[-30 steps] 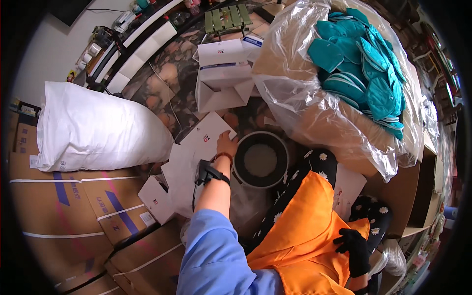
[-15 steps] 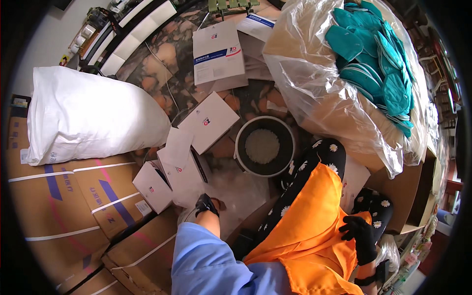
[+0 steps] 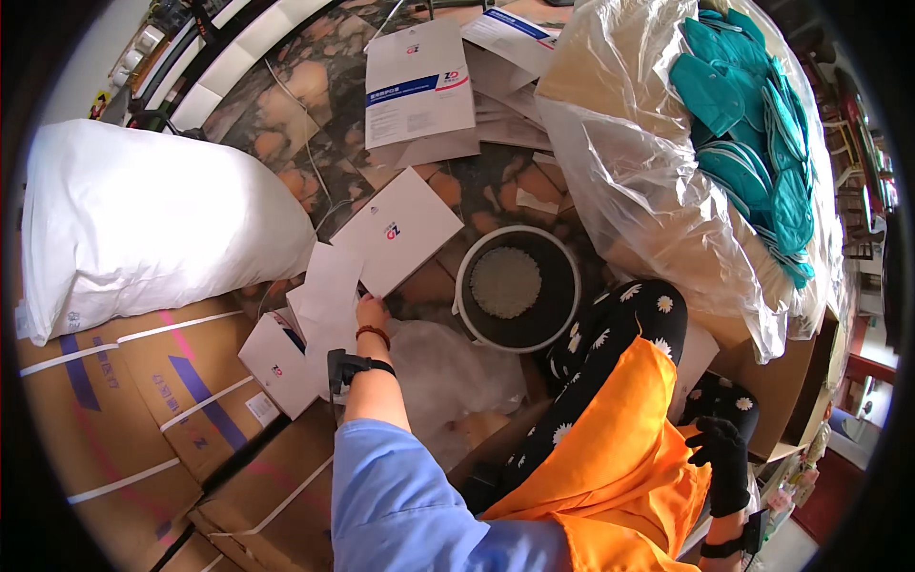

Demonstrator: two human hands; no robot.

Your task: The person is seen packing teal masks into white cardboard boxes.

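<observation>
My bare left hand (image 3: 373, 313) reaches forward to an upright white cardboard box (image 3: 325, 296) with a raised flap. Its fingers are bent at the box's right edge; their tips are partly hidden. A dark strap and a reddish bracelet circle that wrist. Behind the box lies another white box (image 3: 396, 232). My right hand (image 3: 721, 462), in a black glove, hovers at the side of the orange apron (image 3: 596, 439) over my leg, fingers loosely bent and apart, nothing seen in them. Clear plastic film (image 3: 443, 372) is spread below the left hand.
A round bucket (image 3: 459, 303) with pale contents stands ahead. At right, a plastic-lined carton (image 3: 610, 181) holds many green face masks (image 3: 729, 105). Flat white box panels (image 3: 419, 95) lie beyond. At left, a stuffed white sack (image 3: 162, 210) rests on strapped brown cartons (image 3: 133, 400).
My left hand has moved forward, from above the plastic film to the upright white box. My right hand stays beside the apron. The whole view has shifted slightly.
</observation>
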